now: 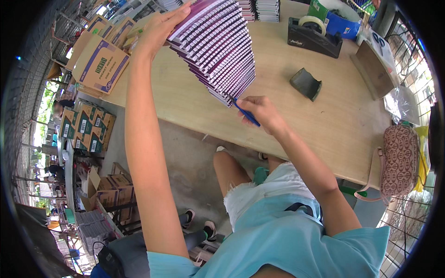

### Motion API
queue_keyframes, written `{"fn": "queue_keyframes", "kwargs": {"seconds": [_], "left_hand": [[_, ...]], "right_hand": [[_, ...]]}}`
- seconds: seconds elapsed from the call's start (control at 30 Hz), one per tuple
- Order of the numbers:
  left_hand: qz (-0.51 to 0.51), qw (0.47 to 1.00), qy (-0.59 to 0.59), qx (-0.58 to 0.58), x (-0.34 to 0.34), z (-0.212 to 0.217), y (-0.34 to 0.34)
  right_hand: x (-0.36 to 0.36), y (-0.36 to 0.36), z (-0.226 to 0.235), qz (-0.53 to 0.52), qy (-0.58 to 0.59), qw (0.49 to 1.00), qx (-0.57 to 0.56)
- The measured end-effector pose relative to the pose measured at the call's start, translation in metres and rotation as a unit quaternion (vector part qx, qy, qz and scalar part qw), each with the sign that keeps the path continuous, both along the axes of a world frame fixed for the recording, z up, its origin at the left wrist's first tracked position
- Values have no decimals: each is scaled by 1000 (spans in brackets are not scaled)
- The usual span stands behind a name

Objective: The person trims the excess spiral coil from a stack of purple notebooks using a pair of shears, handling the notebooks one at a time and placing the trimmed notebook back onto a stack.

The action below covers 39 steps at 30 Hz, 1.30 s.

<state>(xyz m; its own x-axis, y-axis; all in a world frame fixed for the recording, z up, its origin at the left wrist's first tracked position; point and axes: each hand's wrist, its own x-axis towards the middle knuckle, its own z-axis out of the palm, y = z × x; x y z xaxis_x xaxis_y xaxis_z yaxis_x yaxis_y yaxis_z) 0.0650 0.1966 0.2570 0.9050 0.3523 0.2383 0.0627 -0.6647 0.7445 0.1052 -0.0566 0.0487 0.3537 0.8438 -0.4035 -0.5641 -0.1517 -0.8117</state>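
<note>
A tall, fanned stack of spiral-bound notebooks [215, 46] with purple covers and white bindings stands at the table's far middle. My left hand [160, 30] lies against the stack's upper left, fingers stretched along the top cover; its thumb is hardly seen. At the lower right corner of the stack, my right hand [260, 111] is closed round a slim blue-handled tool [248, 114]. The tool's dark tip meets the ends of the lowest bindings. Its exact kind is hard to make out.
On the wooden table [194, 109] are a black tape dispenser [315, 38], a dark curved piece [306, 84] and a blue container [345, 23]. Cartons [103, 67] stand at the left end. A patterned bag [399, 160] hangs at the right. Another person's legs [134, 252] show below.
</note>
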Motion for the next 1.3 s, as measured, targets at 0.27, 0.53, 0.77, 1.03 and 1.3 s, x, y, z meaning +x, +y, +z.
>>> {"fn": "queue_keyframes", "kwargs": {"seconds": [0.27, 0.53, 0.77, 1.03, 1.3], "left_hand": [[12, 1000, 9, -23, -3, -1, 5], [21, 1000, 8, 3, -4, 0, 1], [17, 1000, 15, -18, -2, -1, 4], [39, 999, 15, -5, -2, -3, 1], [39, 998, 30, -29, -3, -1, 2]], "right_hand": [[-28, -2, -11, -221, -691, 688, 25], [1, 2, -5, -35, -96, 994, -36], [-23, -4, -20, -199, -637, 745, 29], [-15, -2, -15, -130, -546, 826, -49], [-25, -3, -22, -135, -525, 840, -34]]}}
